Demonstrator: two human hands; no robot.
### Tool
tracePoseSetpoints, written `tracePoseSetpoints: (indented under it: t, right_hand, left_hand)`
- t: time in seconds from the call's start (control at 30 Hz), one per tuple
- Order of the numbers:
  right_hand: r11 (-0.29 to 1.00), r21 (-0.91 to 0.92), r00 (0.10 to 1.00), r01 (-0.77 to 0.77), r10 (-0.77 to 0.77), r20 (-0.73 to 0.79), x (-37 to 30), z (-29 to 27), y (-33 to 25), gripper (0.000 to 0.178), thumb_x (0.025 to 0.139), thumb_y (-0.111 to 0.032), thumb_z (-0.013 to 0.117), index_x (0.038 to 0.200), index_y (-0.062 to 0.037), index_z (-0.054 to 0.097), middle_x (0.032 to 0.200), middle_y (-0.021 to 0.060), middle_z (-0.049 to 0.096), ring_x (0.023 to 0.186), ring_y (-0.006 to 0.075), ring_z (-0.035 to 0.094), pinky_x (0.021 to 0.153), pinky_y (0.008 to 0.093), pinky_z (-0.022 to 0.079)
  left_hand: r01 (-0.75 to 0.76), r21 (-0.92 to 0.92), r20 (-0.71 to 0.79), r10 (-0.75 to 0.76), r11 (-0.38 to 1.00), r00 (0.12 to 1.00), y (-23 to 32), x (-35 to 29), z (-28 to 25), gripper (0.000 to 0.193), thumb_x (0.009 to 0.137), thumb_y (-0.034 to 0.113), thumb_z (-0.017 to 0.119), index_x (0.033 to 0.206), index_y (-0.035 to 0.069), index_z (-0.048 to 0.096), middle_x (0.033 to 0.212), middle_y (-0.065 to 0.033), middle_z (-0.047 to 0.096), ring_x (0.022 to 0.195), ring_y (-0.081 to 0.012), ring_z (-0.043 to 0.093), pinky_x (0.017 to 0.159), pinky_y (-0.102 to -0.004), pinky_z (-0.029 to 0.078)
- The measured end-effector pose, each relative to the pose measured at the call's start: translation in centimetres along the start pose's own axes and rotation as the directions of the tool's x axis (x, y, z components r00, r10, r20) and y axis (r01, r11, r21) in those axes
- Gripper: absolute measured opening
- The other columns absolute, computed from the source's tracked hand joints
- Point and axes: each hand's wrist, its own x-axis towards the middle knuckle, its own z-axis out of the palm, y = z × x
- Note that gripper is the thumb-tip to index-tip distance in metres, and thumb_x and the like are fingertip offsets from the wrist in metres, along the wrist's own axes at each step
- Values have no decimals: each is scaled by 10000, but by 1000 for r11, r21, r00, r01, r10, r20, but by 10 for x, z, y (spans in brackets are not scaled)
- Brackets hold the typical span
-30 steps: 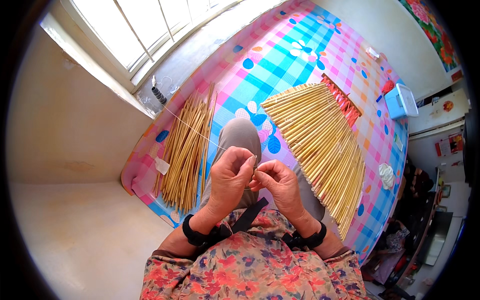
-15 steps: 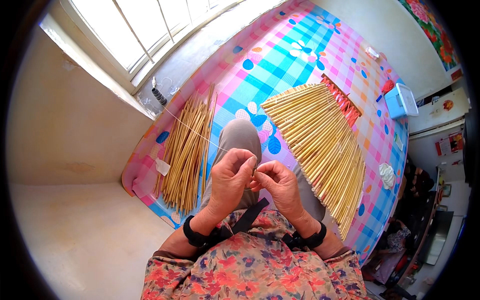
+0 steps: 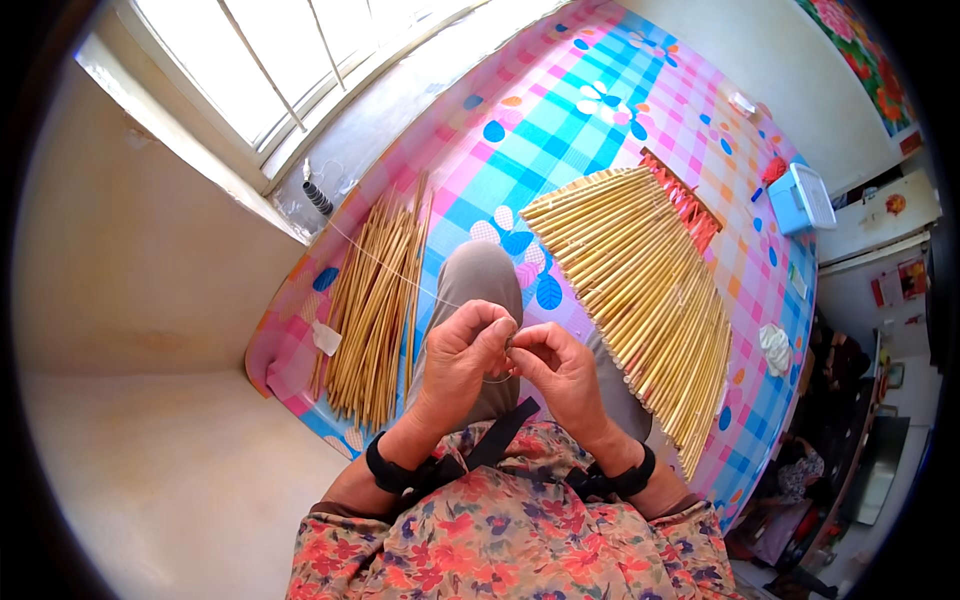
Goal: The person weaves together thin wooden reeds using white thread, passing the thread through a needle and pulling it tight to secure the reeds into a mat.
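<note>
White thread (image 3: 385, 262) runs in the head view from a dark spool (image 3: 318, 198) at upper left, over a loose bundle of thin sticks (image 3: 372, 315), to the hands at the centre of the frame. The left hand (image 3: 460, 355) pinches it between thumb and forefinger. The right hand (image 3: 562, 370) has thumb and forefinger pressed together just beside; what they grip is too small to tell. A trouser-covered knee (image 3: 472, 280) rises behind the hands, between the bundle and a fan-shaped panel of sticks (image 3: 640, 300) right of centre, hiding part of the checked sheet (image 3: 560, 145). A white scrap (image 3: 325, 338) lies on the bundle. Crumpled white tissue (image 3: 774, 350) and a blue tub (image 3: 797, 205) sit farther right; a barred window (image 3: 270, 60) fills the upper left.
</note>
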Motion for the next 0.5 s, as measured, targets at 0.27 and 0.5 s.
tracePoseSetpoints:
  t: [0.27,0.5]
  right_hand:
    - [958,-205,978,202,-210,-17,15,-11,-29,154,801,-28,628,952,2,623,848,79,605,749,134,596,645,242,475]
    - [885,-348,951,309,-296,91,18,-16,-36,110,766,3,644,875,-4,632,806,84,593,692,168,580,598,265,459]
  left_hand:
    - [71,-116,181,-49,991,982,9,1,-4,101,925,114,518,910,22,557,664,19,500,544,-37,423,485,-175,347]
    - [163,-197,251,-111,967,962,11,-2,-4,98,928,102,507,947,15,548,776,-15,560,568,-40,428,516,-183,388]
